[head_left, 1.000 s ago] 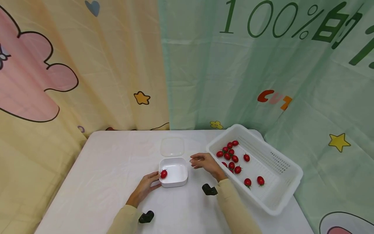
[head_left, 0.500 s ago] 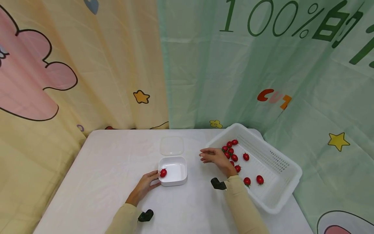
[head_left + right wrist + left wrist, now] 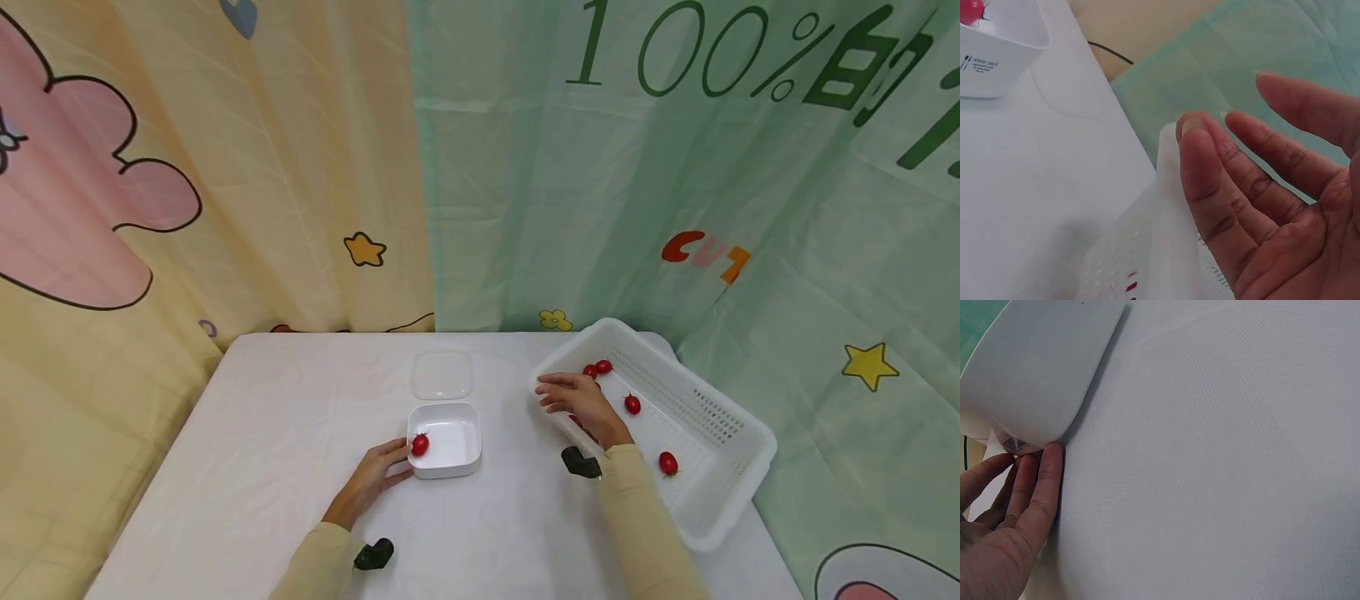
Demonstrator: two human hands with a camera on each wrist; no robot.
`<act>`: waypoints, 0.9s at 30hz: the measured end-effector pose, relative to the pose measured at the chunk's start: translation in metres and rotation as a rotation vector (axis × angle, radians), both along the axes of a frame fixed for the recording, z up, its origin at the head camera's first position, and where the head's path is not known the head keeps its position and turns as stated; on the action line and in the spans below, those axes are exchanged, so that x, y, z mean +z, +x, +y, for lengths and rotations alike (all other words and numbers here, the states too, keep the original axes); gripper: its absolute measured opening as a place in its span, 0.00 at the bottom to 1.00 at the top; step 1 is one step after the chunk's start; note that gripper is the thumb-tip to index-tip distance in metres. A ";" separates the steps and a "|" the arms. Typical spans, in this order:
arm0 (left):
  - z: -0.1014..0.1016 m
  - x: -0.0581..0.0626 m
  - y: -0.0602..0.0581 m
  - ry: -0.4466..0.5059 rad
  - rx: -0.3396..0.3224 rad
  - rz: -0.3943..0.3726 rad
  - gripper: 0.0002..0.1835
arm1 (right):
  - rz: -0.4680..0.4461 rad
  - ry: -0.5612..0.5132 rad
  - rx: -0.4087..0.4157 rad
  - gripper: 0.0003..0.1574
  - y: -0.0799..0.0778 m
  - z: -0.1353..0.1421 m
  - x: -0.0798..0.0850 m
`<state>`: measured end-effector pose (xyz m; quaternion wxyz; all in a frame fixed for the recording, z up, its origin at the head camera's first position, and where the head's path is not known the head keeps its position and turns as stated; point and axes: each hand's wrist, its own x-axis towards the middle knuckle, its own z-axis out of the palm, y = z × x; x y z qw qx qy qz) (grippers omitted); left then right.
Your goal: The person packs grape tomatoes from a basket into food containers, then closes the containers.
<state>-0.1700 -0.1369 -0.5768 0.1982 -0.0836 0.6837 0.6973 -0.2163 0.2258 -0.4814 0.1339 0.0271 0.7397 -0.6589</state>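
- Left hand (image 3: 367, 483): fingers extended, tips touching the box (image 3: 447, 473), likely to steady it.
- Tomato (image 3: 420, 445): inside the box, just past those fingertips.
- Right hand (image 3: 581, 404): over the basket (image 3: 705, 492), thumb and fingers apart (nothing held).
- Other tomatoes (image 3: 667, 463): in the basket around that hand, seemingly for easy reach.
- Lid (image 3: 441, 375): flat, beyond both hands.
- White table (image 3: 225, 467) beneath; printed curtains (image 3: 510, 167) behind.

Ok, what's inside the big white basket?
Red tomatoes lie in the basket: two toward the far end, two on the open floor, a few partly showing beside the right hand. That hand and its sleeve cover some floor, so I can't count everything.
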 end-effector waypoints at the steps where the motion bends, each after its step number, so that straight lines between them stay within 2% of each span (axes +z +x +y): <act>1: 0.000 0.000 0.000 0.001 0.001 0.000 0.27 | -0.001 0.012 -0.008 0.22 -0.001 0.002 0.000; 6: 0.000 -0.001 0.000 0.002 0.010 -0.005 0.27 | 0.014 0.037 -0.026 0.24 -0.004 0.011 0.000; 13: 0.001 0.001 0.001 -0.002 0.010 -0.007 0.27 | -0.015 0.044 -0.027 0.26 -0.008 0.024 -0.001; 22: 0.001 0.000 0.001 -0.016 0.006 0.007 0.28 | -0.040 0.122 0.120 0.29 -0.013 0.045 0.000; 27: 0.001 0.000 0.002 -0.013 0.007 0.014 0.27 | -0.099 0.122 0.147 0.28 -0.016 0.054 -0.006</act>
